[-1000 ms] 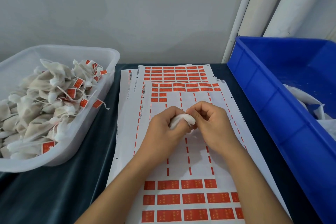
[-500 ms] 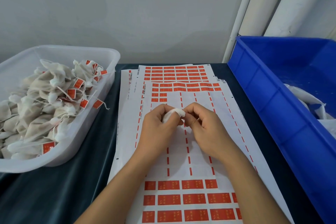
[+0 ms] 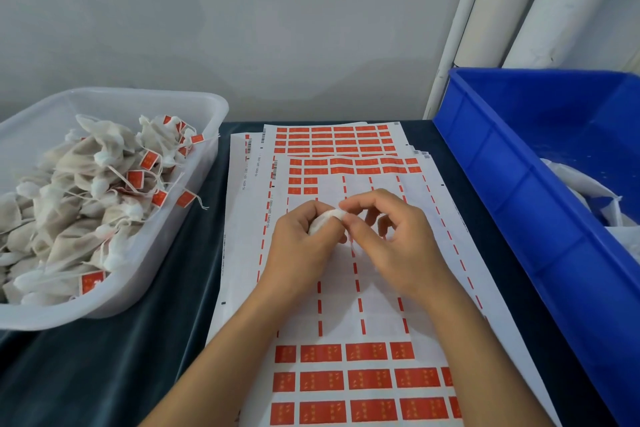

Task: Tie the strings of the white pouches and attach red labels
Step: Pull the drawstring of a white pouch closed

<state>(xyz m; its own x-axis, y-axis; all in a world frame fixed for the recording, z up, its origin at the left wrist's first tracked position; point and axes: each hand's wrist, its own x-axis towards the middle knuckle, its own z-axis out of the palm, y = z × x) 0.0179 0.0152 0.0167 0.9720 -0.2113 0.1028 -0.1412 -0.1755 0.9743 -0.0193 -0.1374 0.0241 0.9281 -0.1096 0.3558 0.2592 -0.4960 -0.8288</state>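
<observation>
My left hand point(image 3: 300, 245) grips a small white pouch point(image 3: 323, 220) over the middle of the top label sheet point(image 3: 377, 295); most of the pouch is hidden inside the fist. My right hand point(image 3: 388, 236) pinches the pouch's top end with thumb and forefinger, its other fingers curled. A thin white string hangs down between the two hands. Rows of red labels point(image 3: 367, 380) fill the near part of the sheet, and more lie at its far end.
A clear plastic tub point(image 3: 194, 184) at the left holds several tied pouches with red labels. A blue crate point(image 3: 519, 204) at the right holds white pouches in its near corner. More label sheets point(image 3: 332, 139) are stacked behind. White pipes stand against the wall.
Both hands have shifted slightly away from me along the sheet. My right hand has moved from gripping the pouch closely to pinching its top end, fingers spread a little more.
</observation>
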